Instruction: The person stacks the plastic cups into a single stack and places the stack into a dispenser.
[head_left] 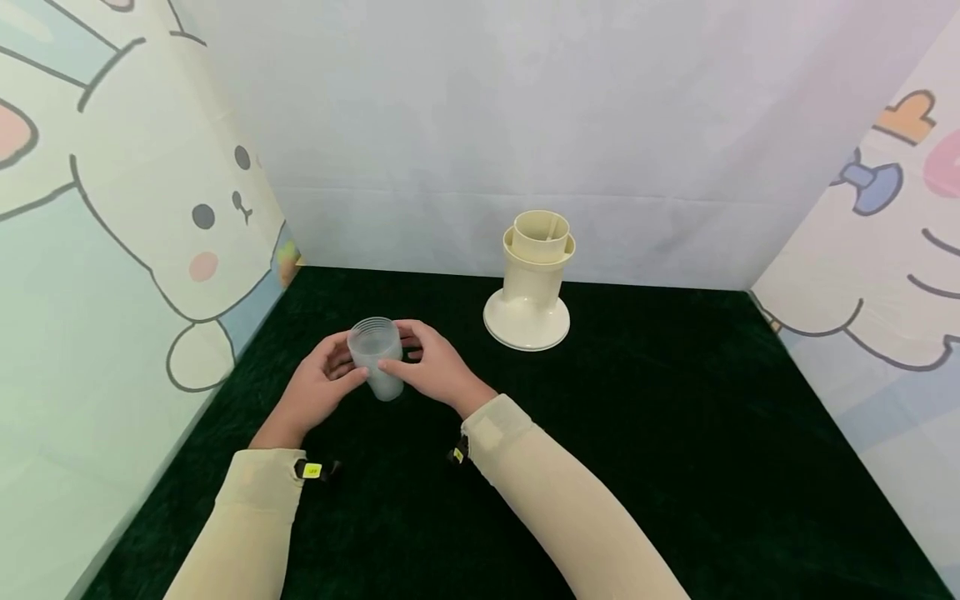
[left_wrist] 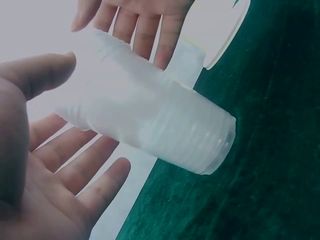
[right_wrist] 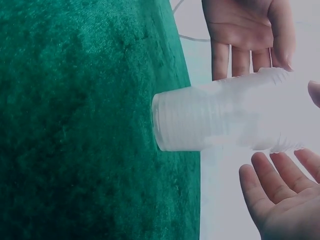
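Note:
A nested stack of clear plastic cups (head_left: 377,346) is upright over the left part of the dark green cloth, its ribbed rims uppermost. My left hand (head_left: 315,387) holds it from the left near the rims, thumb in front and fingers along the side. From the right, my right hand (head_left: 438,367) holds the same upper part, with the thumb on the near side. In the left wrist view the lower end of the cups (left_wrist: 215,145) extends below both hands, close over the cloth. The right wrist view shows the little fingers standing away from the cups (right_wrist: 185,120).
Behind and to the right stands a cream plastic holder (head_left: 531,287) with a round base and an open tube inside a wider one. Green cloth (head_left: 675,433) covers the table. A pale backdrop (head_left: 465,125) rises at the back, with cartoon-printed panels (head_left: 150,250) on both sides.

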